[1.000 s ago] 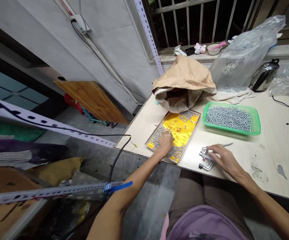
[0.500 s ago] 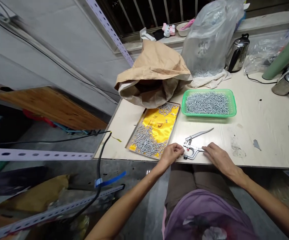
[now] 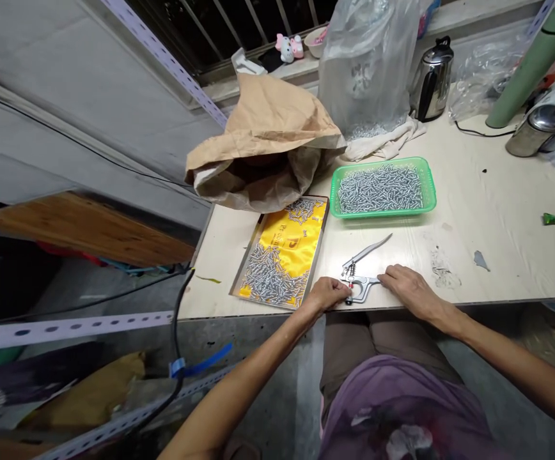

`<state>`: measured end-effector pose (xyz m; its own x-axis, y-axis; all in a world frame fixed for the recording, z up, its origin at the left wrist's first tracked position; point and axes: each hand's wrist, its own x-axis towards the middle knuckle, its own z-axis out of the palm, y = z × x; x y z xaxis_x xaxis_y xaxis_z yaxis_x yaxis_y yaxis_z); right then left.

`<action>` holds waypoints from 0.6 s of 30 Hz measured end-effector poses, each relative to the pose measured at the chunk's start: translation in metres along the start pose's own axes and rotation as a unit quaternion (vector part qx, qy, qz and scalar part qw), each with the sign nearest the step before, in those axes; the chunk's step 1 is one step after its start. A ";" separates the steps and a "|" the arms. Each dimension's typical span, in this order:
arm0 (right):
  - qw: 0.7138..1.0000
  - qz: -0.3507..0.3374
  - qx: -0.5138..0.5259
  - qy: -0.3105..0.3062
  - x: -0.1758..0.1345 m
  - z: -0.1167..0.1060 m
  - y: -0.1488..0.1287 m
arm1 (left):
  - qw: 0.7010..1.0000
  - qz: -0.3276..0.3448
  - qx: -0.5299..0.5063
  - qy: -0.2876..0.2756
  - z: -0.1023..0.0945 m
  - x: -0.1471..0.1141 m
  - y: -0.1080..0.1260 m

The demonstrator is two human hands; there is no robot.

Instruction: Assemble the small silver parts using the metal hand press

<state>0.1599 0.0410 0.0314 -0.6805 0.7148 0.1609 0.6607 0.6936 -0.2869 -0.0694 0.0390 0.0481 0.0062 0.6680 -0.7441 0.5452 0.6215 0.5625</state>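
A pair of snap-fastener pliers (image 3: 364, 289) lies near the table's front edge, its handles spread wide and its jaw facing left. My right hand (image 3: 409, 289) has its fingertips closed on the end of the lower handle; the upper handle stands free. At the jaw, my left hand (image 3: 328, 294) is closed in a pinch, and whatever it holds is too small or hidden to make out. Left of that hand is a shallow tray (image 3: 314, 271) lined with yellow cloth, bearing many small silvery metal pieces (image 3: 272, 276). A green basket (image 3: 383, 215) behind the pliers holds more such pieces.
A brown paper bag (image 3: 277, 121) gapes behind the tray, overhanging its far end. Behind the basket stand a clear plastic bag (image 3: 366, 76), a cloth (image 3: 387, 142) and a steel pot (image 3: 433, 80). A green flask (image 3: 522, 76), steel cup (image 3: 539, 131) and green-wrapped pieces (image 3: 554, 219) are at right.
The camera view has shifted, so the table items appear further left. My left fingers have come closer in at the jaw of the pliers. My right hand keeps its hold on the lower handle.
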 end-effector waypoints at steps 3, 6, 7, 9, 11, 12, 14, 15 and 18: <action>1.000 -0.007 -0.003 -0.006 0.000 -0.002 0.002 | 0.998 -0.026 -0.017 -0.050 -0.001 0.001 0.001; 1.000 -0.014 -0.002 -0.004 -0.001 -0.003 0.002 | 0.997 -0.032 -0.021 -0.067 0.000 -0.001 0.003; 1.000 -0.015 -0.002 -0.001 -0.002 -0.002 0.002 | 0.997 -0.033 -0.024 -0.069 0.000 -0.002 0.003; 1.000 -0.016 -0.004 0.004 -0.004 -0.001 0.001 | 0.996 -0.040 -0.032 -0.069 0.002 -0.004 0.002; 1.000 -0.016 -0.005 0.008 -0.006 0.000 0.000 | 0.996 -0.055 -0.038 -0.060 0.004 -0.005 0.000; 1.000 -0.015 -0.002 0.007 -0.006 0.001 0.000 | 0.996 -0.063 -0.041 -0.055 0.005 -0.005 0.000; 1.000 -0.006 0.015 0.001 -0.005 0.001 0.001 | 0.994 -0.077 -0.053 -0.051 0.007 -0.005 -0.002; 1.000 0.001 0.028 -0.005 -0.004 -0.001 0.002 | 0.994 -0.081 -0.059 -0.051 0.008 -0.005 -0.002; 0.998 0.030 0.045 -0.028 0.009 -0.007 0.010 | 0.992 -0.088 -0.073 -0.048 0.010 -0.007 -0.001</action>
<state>0.1626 0.0553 0.0364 -0.6591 0.7467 0.0897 0.6707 0.6375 -0.3791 -0.0618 0.0295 0.0488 0.0060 0.5069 -0.8620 0.4172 0.7821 0.4628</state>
